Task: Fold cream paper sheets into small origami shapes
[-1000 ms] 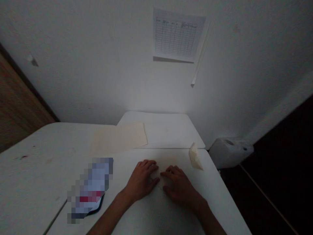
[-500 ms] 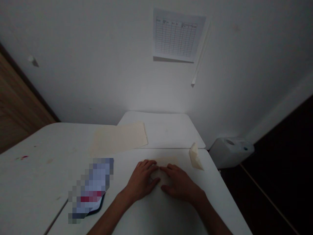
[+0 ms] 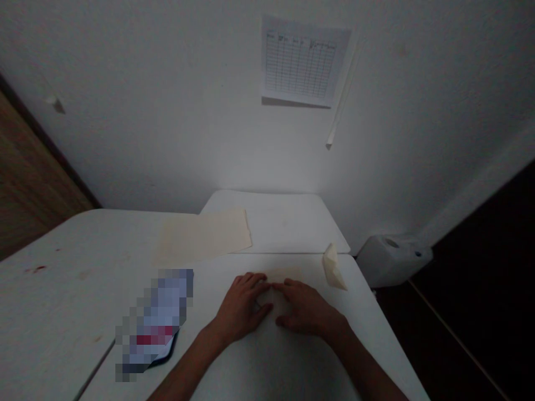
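Observation:
A cream sheet of paper (image 3: pixel 286 274) lies on the white table (image 3: pixel 267 367), partly covered by my fingers. My left hand (image 3: pixel 246 303) rests on it from the left, its thumb apart from the curved fingers. From the other side my right hand (image 3: pixel 305 309) reaches in with the index finger stretched and the thumb spread away. Both index fingertips nearly meet at the paper's near edge. Neither hand visibly grips anything. Just right of my right hand stands a small folded paper shape (image 3: pixel 333 268), cream and pointed, like a paper boat.
Flat cream paper sheets (image 3: pixel 204 236) lie at the back left. A phone-like object (image 3: pixel 161 323), mostly pixelated, is left of my left arm. A white plastic container (image 3: pixel 393 259) stands beyond the table's right edge. A printed chart (image 3: pixel 303 64) hangs on the wall.

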Available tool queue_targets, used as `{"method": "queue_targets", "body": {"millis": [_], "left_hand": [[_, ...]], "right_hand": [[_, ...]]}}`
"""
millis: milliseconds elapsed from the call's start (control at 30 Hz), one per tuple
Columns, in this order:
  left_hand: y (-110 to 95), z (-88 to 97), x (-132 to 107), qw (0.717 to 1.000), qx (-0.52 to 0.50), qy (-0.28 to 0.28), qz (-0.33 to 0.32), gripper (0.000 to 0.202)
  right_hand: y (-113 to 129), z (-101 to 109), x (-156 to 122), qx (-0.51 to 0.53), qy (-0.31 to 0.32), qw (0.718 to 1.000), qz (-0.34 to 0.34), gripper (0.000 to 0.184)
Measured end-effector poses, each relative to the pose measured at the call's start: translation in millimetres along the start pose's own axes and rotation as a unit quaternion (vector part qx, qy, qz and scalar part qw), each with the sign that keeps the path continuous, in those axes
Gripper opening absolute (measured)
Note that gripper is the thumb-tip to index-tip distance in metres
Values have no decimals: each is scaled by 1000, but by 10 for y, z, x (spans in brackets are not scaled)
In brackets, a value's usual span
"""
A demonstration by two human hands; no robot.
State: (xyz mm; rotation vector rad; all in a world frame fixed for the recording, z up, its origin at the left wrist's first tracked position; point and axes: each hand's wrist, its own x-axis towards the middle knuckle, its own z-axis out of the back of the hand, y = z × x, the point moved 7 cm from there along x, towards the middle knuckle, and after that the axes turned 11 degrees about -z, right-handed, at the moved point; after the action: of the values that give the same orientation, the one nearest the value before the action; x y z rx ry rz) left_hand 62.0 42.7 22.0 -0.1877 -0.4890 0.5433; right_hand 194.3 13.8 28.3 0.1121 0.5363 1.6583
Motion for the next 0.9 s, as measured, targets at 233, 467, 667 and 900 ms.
{"method": "queue_targets", "body": {"millis": [233,467,667,900], "left_hand": [[-3,-13,-5,1000,4,-2,-7,38],[-86,129,-64,995,46,-76,-49,34],[-316,-14,-245,993,49,6,-107,31],[-458,-18,-250,993,4,52,-108,26]], "right_hand": [[31,62,-32,-29,-7,1000,-9,74],[29,59,-30,-39,-6,999,-4,78],[-8,44,-33,-22,-11,1000,1,79],[-30,18,-13,-15,-12,1000,9,78]]}}
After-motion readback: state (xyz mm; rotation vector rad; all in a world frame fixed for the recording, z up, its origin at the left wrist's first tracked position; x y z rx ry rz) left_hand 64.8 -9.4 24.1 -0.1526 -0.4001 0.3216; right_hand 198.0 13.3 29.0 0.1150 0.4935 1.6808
